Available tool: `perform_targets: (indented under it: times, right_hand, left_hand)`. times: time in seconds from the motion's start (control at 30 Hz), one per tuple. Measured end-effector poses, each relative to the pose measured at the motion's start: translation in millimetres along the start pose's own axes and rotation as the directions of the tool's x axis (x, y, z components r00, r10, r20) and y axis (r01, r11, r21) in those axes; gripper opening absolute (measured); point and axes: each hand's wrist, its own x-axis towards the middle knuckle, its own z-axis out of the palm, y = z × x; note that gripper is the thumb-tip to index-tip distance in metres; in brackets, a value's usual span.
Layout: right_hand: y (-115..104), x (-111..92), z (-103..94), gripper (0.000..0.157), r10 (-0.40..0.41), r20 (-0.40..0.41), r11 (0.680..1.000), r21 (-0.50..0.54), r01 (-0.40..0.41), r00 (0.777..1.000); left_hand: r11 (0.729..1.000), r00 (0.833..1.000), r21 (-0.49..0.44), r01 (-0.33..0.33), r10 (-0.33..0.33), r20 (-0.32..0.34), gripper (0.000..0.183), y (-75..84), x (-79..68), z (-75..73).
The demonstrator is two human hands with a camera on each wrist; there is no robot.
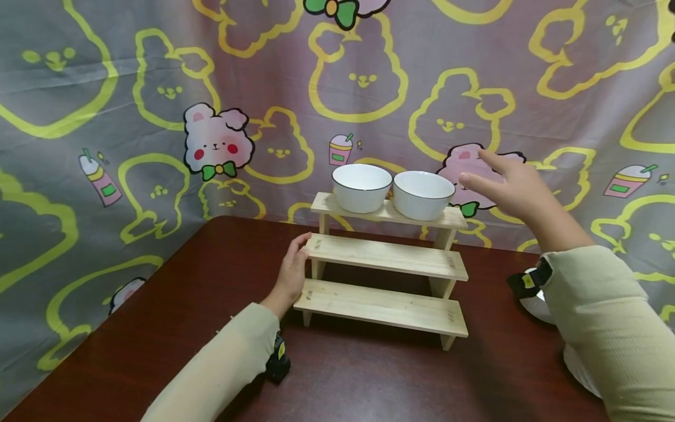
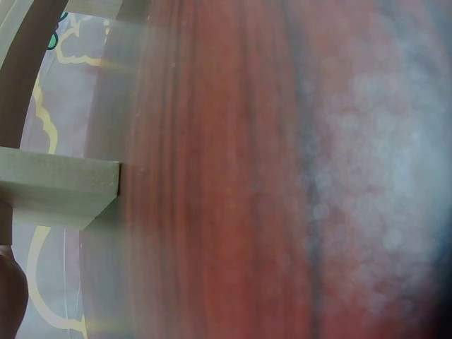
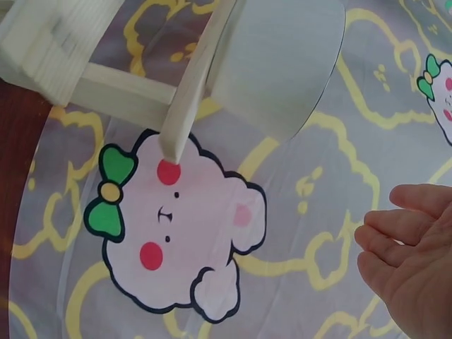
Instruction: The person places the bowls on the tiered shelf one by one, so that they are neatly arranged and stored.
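Observation:
A three-tier wooden shelf stand [image 1: 385, 252] stands on the dark red-brown table. Its top tier carries two white bowls with thin dark rims side by side, a left bowl [image 1: 361, 190] and a right bowl [image 1: 423, 196]. My left hand [image 1: 290, 272] grips the left end of the middle tier, the thumb in front. In the left wrist view, only a sliver of this hand shows beside a wooden board [image 2: 63, 180]. My right hand [image 1: 519, 187] is in the air to the right of the right bowl, holding nothing. Its fingers are spread and apart from the bowl [image 3: 279, 63].
Near the right edge of the table, partly hidden by my right sleeve, are a white bowl [image 1: 538, 306] and another white object [image 1: 579, 366]. A patterned curtain [image 1: 263, 76] hangs right behind the table.

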Motion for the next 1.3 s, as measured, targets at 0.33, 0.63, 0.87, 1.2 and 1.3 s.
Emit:
perform_targets:
  times: [0.33,0.63,0.87,1.2,1.3]
  right_hand:
    - [21,-18,-3.7,0.074,0.028,0.003,1.000,-0.014,-0.028,1.000]
    - [41,-39,-2.1,0.072,0.089,0.001,0.996,0.006,-0.089,0.996]
    - [59,-61,-3.3,0.069,0.108,-0.040,0.994,-0.004,-0.108,0.993]
    - [102,-97,6.2,0.069,0.150,-0.080,0.988,0.046,-0.146,0.985]
    - [114,-104,8.5,0.070,0.171,-0.077,0.985,0.019,-0.170,0.982]
  left_hand:
    - [1.000,1.000,0.000,0.013,-0.013,-0.017,0.040,1.6,-0.5,-0.1]
    - [1.000,1.000,-0.001,0.015,-0.015,-0.001,0.039,0.9,-1.2,-0.2]
    - [1.000,1.000,0.004,-0.005,0.005,0.009,0.040,2.1,-0.3,0.3]
    - [1.000,1.000,0.003,0.011,-0.011,0.010,0.040,2.6,-1.0,3.5]
    - [1.000,1.000,0.012,0.005,-0.005,-0.001,0.040,1.1,0.7,1.8]
